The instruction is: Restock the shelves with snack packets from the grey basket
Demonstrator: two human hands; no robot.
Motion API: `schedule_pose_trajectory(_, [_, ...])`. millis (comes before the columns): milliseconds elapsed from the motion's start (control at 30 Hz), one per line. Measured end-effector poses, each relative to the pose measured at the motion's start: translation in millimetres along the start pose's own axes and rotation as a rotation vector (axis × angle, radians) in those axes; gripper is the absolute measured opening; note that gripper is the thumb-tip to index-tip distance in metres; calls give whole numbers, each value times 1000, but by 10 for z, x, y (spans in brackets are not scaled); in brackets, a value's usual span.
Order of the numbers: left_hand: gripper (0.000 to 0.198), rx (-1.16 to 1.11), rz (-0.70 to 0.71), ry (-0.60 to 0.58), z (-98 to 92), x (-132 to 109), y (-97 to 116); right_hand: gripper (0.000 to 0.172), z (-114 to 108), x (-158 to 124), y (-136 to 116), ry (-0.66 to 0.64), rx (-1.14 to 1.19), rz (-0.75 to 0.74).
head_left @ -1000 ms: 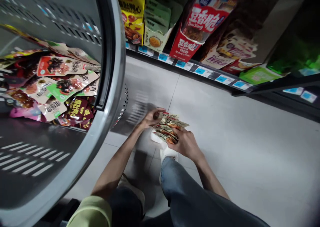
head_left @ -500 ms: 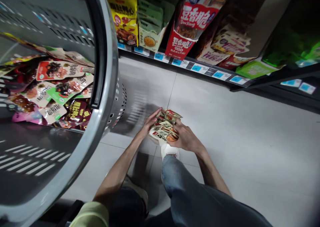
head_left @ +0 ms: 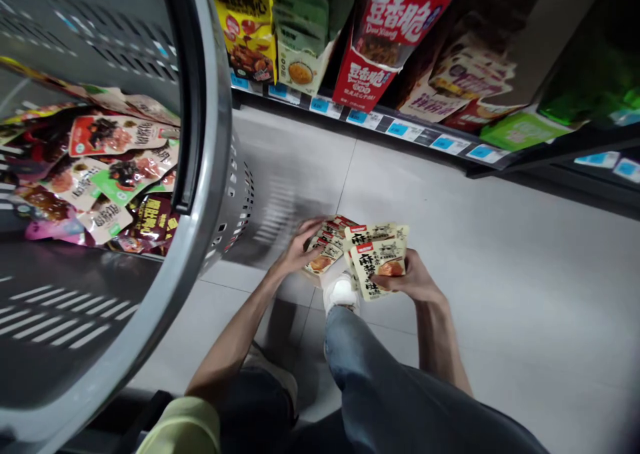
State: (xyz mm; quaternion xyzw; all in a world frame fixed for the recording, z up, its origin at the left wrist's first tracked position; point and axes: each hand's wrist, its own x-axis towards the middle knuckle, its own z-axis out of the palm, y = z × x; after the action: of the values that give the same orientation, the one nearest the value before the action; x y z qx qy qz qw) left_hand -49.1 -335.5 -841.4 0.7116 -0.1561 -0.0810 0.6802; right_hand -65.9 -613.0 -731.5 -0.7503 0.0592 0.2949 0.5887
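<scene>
In my right hand (head_left: 417,277) are several cream-coloured snack pouches (head_left: 380,267) with red labels and black lettering, fanned slightly and gripped at their right edge. My left hand (head_left: 300,246) is closed on the left side of a display box of similar pouches (head_left: 323,257), low over the floor beside my white shoe (head_left: 341,291). Part of the box's right side is hidden behind the pouches in my right hand. The two hands are apart, with the pouches between them.
A large grey basket (head_left: 207,141) stands at the left, holding many colourful snack pouches (head_left: 117,136). Along the top runs a low shelf with price tags (head_left: 403,129), a yellow bag (head_left: 249,31), and a red snack box (head_left: 364,81). Grey floor tiles (head_left: 480,254) lie between.
My right hand has drawn several pouches out of the box and moved right with them. My left hand stays at the box. The view has shifted slightly.
</scene>
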Motion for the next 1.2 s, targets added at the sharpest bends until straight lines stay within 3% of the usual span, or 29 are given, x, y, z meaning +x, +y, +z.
schedule_pose_trajectory(100, [45,238,19,-30,-72,4,42,41,-28,2,6,-28,15,-34])
schedule_pose_trajectory(233, [40,304,-28,-78,-105,27,121,42,62,67,-22,-38,72,-30])
schedule_pose_trajectory(500, [60,248,-240,-162,-117,77,193,41,156,159,4,86,54,128])
schedule_pose_trajectory(600, [65,270,-243,-207,-147,82,193,44,159,105,78,149,105,116])
schedule_pose_trajectory(667, [64,275,-249,-202,-159,69,180,46,217,50,150,261,197,77])
schedule_pose_trajectory(767, [59,255,-249,-199,-175,40,142,52,445,-38,255,470,407,6])
schedule_pose_trajectory(867, [44,189,-217,-148,-213,30,107,57,835,-83,316,551,518,-32])
schedule_pose_trajectory(1000, [23,28,-247,107,-237,12,114,43,1381,7,353,567,331,-6])
schedule_pose_trajectory(1100, [29,-162,-296,265,-114,-88,130,45,1643,140,429,604,248,-108])
schedule_pose_trajectory(1200, [43,-303,-321,306,133,-249,112,68,1745,233,553,641,219,-232])
